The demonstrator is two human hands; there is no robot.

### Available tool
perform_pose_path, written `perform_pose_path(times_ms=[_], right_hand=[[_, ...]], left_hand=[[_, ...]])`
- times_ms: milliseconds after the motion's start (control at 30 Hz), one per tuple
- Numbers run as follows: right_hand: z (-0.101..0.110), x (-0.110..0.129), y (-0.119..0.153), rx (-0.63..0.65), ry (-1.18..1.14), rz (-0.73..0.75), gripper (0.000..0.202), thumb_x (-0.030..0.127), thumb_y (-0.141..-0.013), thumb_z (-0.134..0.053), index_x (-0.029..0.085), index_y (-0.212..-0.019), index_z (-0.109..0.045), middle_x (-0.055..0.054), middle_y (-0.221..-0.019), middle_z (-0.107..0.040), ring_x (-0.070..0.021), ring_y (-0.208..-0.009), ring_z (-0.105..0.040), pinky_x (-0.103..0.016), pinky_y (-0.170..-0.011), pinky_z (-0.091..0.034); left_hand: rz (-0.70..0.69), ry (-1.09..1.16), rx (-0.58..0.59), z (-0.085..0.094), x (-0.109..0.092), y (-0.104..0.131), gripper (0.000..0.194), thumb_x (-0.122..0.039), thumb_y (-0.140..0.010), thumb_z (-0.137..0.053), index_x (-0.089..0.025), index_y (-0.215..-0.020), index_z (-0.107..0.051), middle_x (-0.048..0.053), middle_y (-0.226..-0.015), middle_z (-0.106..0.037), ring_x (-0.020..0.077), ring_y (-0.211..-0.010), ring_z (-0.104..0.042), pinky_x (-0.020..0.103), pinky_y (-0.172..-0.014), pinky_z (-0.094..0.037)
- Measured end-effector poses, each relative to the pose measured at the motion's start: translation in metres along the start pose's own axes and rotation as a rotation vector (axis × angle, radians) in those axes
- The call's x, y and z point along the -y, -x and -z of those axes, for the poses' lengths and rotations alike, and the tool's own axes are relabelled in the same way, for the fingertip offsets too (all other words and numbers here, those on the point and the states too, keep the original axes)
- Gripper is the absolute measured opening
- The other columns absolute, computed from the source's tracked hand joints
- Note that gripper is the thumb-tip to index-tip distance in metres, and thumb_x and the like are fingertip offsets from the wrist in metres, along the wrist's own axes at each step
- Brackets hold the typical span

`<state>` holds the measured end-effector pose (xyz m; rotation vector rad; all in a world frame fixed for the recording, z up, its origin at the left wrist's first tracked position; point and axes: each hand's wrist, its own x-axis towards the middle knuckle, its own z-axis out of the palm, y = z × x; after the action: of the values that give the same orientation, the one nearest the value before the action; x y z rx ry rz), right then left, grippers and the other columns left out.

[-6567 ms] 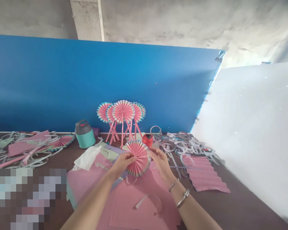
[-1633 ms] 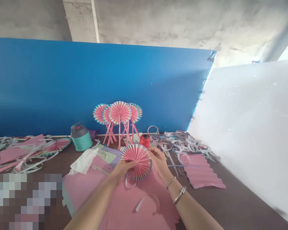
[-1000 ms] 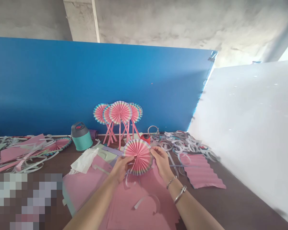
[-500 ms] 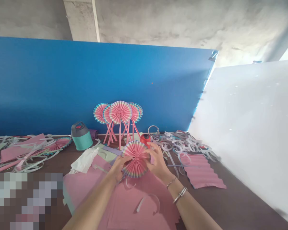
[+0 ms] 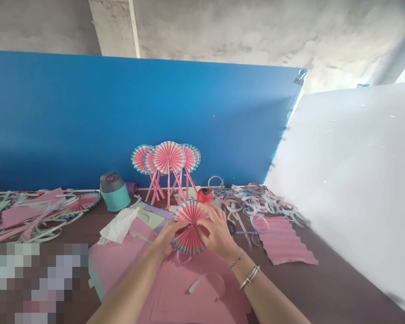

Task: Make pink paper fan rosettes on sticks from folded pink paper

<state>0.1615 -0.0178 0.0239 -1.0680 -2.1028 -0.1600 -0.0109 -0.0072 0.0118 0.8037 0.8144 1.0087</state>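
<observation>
A round pleated paper fan (image 5: 192, 240), pink with a pale multicoloured rim, is held upright above pink paper sheets (image 5: 195, 301). My left hand (image 5: 167, 236) grips its left side, with the thumb on the pleats near the centre. My right hand (image 5: 214, 227) closes on the right side, its fingers pinching the folds beside the middle. Part of the fan's right edge is hidden behind that hand. Just beyond stands a red spool (image 5: 204, 195). Further back, several finished pleated fans (image 5: 169, 157) on pink paper sticks lean against the blue partition (image 5: 202, 108).
A teal tub with a dark lid (image 5: 117, 198) stands at the back left, near white tissue (image 5: 119, 226). Curled paper strips (image 5: 253, 200) are heaped at the right, beside a pleated pink sheet (image 5: 286, 240). More scraps (image 5: 37, 211) cover the left. A white panel (image 5: 361, 180) borders the right.
My right hand has moved left and closed further around the fan, pressing its pleats inward near the centre. The fan looks narrower and sits slightly lower. My left hand stays almost in place.
</observation>
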Motion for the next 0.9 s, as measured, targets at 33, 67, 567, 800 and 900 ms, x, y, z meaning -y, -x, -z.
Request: perform_pose_path(times_ms=[33, 67, 567, 800, 900], right_hand=[[-0.0006, 0.0005, 0.0001, 0.0, 0.002, -0.001, 0.014, 0.012, -0.077, -0.054, 0.022, -0.077, -0.065, -0.007, -0.128, -0.048, -0.0281, -0.116, -0.04, -0.045, -0.092, -0.034], [-0.0011, 0.0008, 0.0002, 0.0, 0.002, 0.0, 0.015, 0.012, -0.077, -0.054, 0.022, -0.076, -0.065, -0.007, -0.128, -0.049, -0.028, -0.115, -0.041, -0.045, -0.091, -0.034], [-0.0025, 0.0057, -0.0015, -0.014, -0.011, 0.049, 0.016, 0.012, -0.078, -0.054, 0.022, -0.076, -0.066, -0.006, -0.124, -0.054, -0.0259, -0.115, -0.043, -0.045, -0.092, -0.033], [-0.0031, 0.0074, -0.0007, 0.008, -0.034, 0.123, 0.019, 0.008, -0.079, -0.049, 0.019, -0.079, -0.063, -0.009, -0.12, -0.056, -0.024, -0.113, -0.044, -0.042, -0.091, -0.035], [-0.0024, 0.0048, -0.0005, -0.005, -0.024, 0.095, 0.016, 0.012, -0.081, -0.051, 0.021, -0.078, -0.064, -0.007, -0.119, -0.057, -0.024, -0.113, -0.043, -0.042, -0.091, -0.035]], left_hand=[[-0.003, -0.006, 0.0, -0.0002, -0.0003, 0.0004, 0.021, -0.028, -0.062, -0.073, -0.009, -0.068, -0.067, 0.008, -0.062, -0.069, 0.0189, -0.054, -0.064, 0.029, -0.057, -0.048], [-0.004, -0.014, -0.001, -0.0007, -0.0009, 0.001, 0.022, -0.029, -0.062, -0.073, -0.009, -0.069, -0.067, 0.008, -0.062, -0.069, 0.019, -0.054, -0.064, 0.029, -0.056, -0.048], [-0.115, -0.12, 0.08, -0.0045, 0.0002, -0.0014, 0.035, -0.036, -0.065, -0.074, -0.014, -0.09, -0.065, 0.008, -0.083, -0.069, 0.0189, -0.071, -0.065, 0.029, -0.069, -0.047], [-0.128, -0.247, 0.094, 0.0009, -0.002, -0.0017, 0.029, -0.033, -0.064, -0.075, -0.012, -0.082, -0.068, 0.007, -0.079, -0.069, 0.0178, -0.071, -0.063, 0.026, -0.068, -0.045], [-0.103, -0.25, 0.094, 0.0036, -0.0055, -0.0009, 0.028, -0.034, -0.065, -0.075, -0.012, -0.081, -0.068, 0.007, -0.078, -0.07, 0.0183, -0.07, -0.064, 0.027, -0.067, -0.046]])
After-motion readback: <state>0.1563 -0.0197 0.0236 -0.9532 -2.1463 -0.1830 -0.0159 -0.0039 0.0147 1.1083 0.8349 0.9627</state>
